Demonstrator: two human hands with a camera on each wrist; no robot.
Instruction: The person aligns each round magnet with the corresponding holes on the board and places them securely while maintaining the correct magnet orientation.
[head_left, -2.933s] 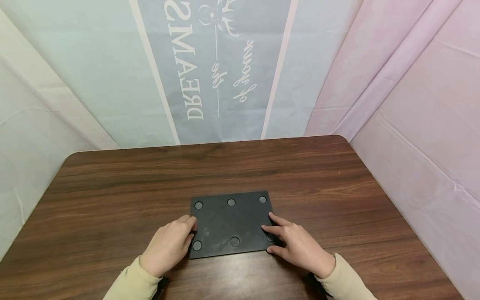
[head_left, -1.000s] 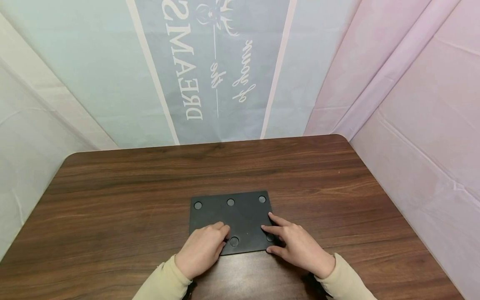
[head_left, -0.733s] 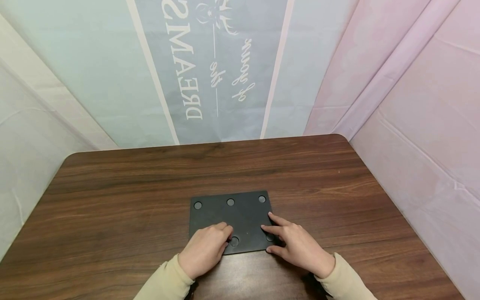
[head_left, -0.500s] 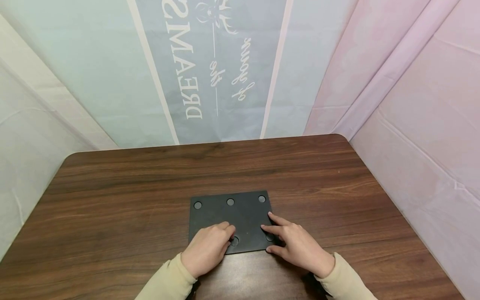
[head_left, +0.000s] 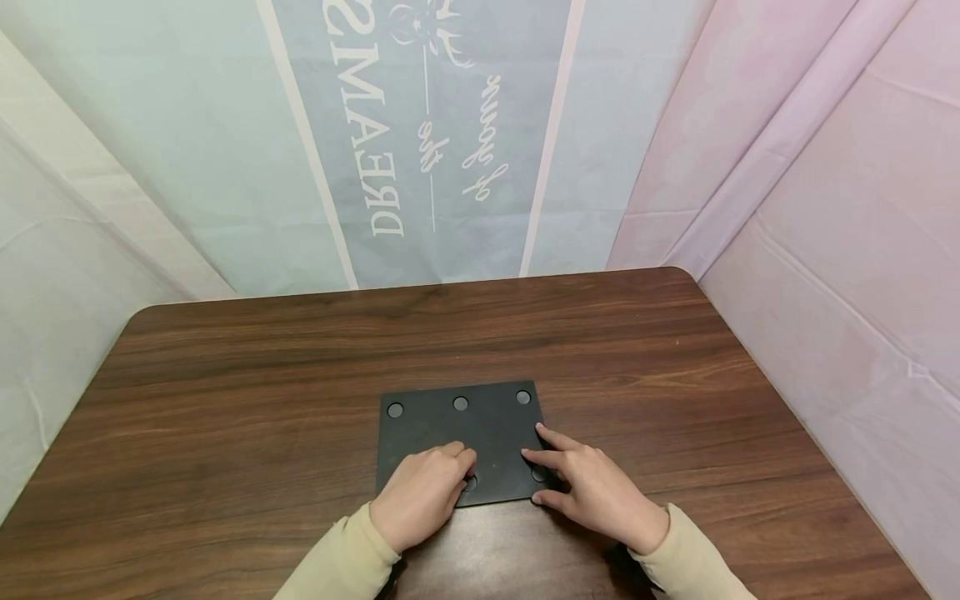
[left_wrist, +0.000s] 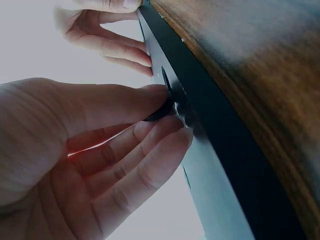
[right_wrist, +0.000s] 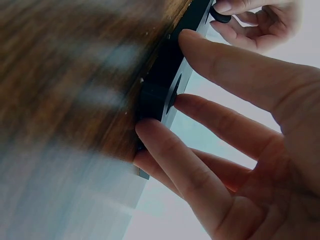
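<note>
A black rectangular board [head_left: 498, 433] lies flat on the table, with round grey spots near its edges, such as the far middle spot [head_left: 461, 404]. My left hand [head_left: 423, 493] is over the board's near half, hiding its near left corner. Its thumb and fingers pinch a small black disc [left_wrist: 161, 111], which stands tilted close over the board's face beside a round recess. My right hand [head_left: 596, 492] rests at the board's right end with fingers spread: in the right wrist view, thumb [right_wrist: 192, 42] and fingers touch its edges and top.
The board is on a dark wood-grain table [head_left: 300, 358] with rounded far corners. A printed cloth backdrop [head_left: 450, 167] hangs behind the far edge, and pale cloth [head_left: 825, 208] hangs along the right side.
My left hand has moved from the board's left edge rightward to the near middle spot, sliding slightly further right over the last second. My right hand has stayed in place, as has the board.
</note>
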